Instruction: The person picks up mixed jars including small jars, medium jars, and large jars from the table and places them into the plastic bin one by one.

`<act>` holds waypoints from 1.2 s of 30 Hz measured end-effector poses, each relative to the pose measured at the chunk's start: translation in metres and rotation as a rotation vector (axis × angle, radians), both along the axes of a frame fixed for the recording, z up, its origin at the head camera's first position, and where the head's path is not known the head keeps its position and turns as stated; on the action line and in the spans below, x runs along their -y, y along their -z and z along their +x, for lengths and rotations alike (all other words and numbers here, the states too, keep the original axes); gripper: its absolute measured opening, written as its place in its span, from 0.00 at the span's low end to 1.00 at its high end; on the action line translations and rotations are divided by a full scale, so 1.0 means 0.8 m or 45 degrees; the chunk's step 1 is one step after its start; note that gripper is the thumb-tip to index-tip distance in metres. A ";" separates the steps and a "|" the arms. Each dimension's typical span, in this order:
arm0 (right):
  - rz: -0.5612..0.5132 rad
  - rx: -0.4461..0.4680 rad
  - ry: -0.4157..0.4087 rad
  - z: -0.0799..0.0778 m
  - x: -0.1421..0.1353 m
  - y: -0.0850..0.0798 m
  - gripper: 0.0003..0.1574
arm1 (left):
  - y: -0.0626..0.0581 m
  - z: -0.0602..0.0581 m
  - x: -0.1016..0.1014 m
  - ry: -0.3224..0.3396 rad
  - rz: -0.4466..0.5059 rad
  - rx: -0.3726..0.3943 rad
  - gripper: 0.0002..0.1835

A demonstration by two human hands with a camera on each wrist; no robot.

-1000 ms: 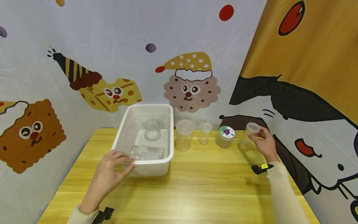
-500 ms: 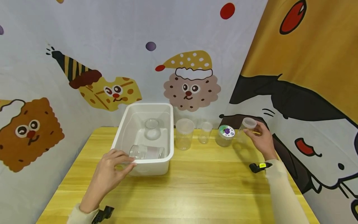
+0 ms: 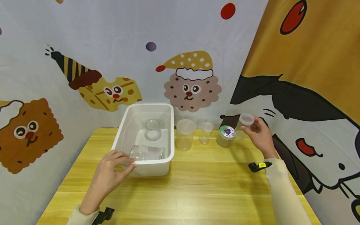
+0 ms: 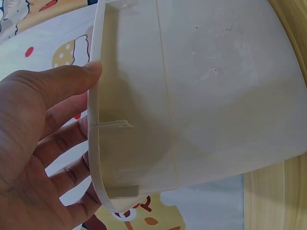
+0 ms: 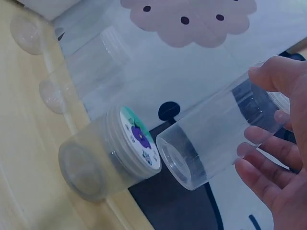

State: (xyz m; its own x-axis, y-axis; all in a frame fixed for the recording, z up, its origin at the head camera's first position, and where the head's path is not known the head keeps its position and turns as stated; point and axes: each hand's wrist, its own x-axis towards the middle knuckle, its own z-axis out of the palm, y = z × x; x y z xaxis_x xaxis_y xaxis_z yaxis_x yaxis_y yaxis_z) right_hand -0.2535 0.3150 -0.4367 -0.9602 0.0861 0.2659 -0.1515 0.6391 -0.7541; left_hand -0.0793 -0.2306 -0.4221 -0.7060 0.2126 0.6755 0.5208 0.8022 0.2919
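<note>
My left hand [image 3: 108, 175] grips the near left rim of a white plastic tub [image 3: 152, 168], its thumb on the outside edge in the left wrist view. Inside the tub, one clear jar [image 3: 153, 153] lies on its side and another clear jar [image 3: 153, 132] sits farther back. My right hand [image 3: 261, 137] holds a clear jar [image 5: 206, 132] by its upper end, near the translucent lid [image 3: 247, 118]. The held jar is raised and tilted, its base close by the lid of a short jar [image 5: 96, 155] with a purple flower label.
A wide clear jar [image 3: 185, 140] and a slimmer clear jar [image 3: 206, 136] stand in a row right of the tub, at the back of the wooden table [image 3: 197, 193]. Behind them hangs a printed cloth [image 3: 126, 47] with cartoon figures.
My right hand has lifted the jar and carried it left, toward the short flower-label jar. The left hand stays on the tub's rim.
</note>
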 end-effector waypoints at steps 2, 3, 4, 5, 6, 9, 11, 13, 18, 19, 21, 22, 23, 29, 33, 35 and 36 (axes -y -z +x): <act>-0.012 -0.001 -0.013 0.001 0.002 -0.004 0.46 | 0.000 0.000 0.000 0.002 0.004 0.002 0.12; -0.018 0.000 -0.018 0.001 0.003 -0.005 0.46 | 0.000 0.001 0.000 0.003 0.006 0.003 0.12; -0.021 0.003 -0.020 0.001 0.004 -0.007 0.47 | -0.001 0.001 0.000 0.002 0.007 0.003 0.12; -0.024 0.007 -0.021 0.001 0.006 -0.008 0.47 | -0.001 0.001 0.000 0.002 0.008 0.003 0.13; -0.025 0.010 -0.023 0.000 0.007 -0.010 0.48 | 0.000 0.001 0.000 0.002 0.008 0.001 0.13; -0.019 0.011 -0.029 0.000 0.011 -0.014 0.49 | 0.000 0.001 0.000 0.004 0.008 -0.008 0.13; -0.007 0.004 -0.040 0.001 0.014 -0.017 0.48 | 0.000 0.000 0.000 0.007 0.007 -0.012 0.13; 0.000 -0.006 -0.052 0.003 0.017 -0.021 0.48 | 0.000 0.000 0.000 0.009 0.006 -0.014 0.13; -0.016 -0.025 -0.085 0.005 0.027 -0.029 0.46 | 0.000 0.000 0.000 0.008 0.007 -0.010 0.13; -0.026 -0.029 -0.090 0.005 0.028 -0.030 0.46 | 0.000 0.000 0.000 0.008 0.007 -0.009 0.13; -0.040 -0.034 -0.100 0.005 0.032 -0.032 0.45 | 0.000 0.000 0.000 0.008 0.008 -0.008 0.13; -0.048 -0.036 -0.106 0.005 0.033 -0.032 0.45 | 0.000 0.000 0.000 0.008 0.009 -0.009 0.13; -0.059 -0.037 -0.113 0.005 0.035 -0.033 0.45 | 0.000 0.000 0.000 0.011 0.010 -0.010 0.13; -0.049 -0.050 -0.144 0.005 0.047 -0.038 0.44 | 0.000 0.000 0.001 0.018 0.012 -0.018 0.13; -0.042 -0.043 -0.167 0.006 0.053 -0.041 0.43 | 0.000 0.000 0.001 0.012 0.012 -0.010 0.13; -0.050 -0.045 -0.185 0.006 0.056 -0.042 0.43 | 0.000 0.000 0.000 0.006 0.008 -0.007 0.13; -0.053 -0.048 -0.194 0.006 0.058 -0.042 0.42 | 0.000 0.001 0.000 0.005 0.007 -0.007 0.13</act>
State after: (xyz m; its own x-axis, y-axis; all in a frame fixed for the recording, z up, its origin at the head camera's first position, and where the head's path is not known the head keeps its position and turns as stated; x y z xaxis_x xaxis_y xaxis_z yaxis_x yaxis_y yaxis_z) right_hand -0.2485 0.2687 -0.4030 -0.9523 -0.0483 0.3014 -0.2732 0.5749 -0.7713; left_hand -0.0789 -0.2307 -0.4219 -0.7013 0.2117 0.6807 0.5255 0.7988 0.2929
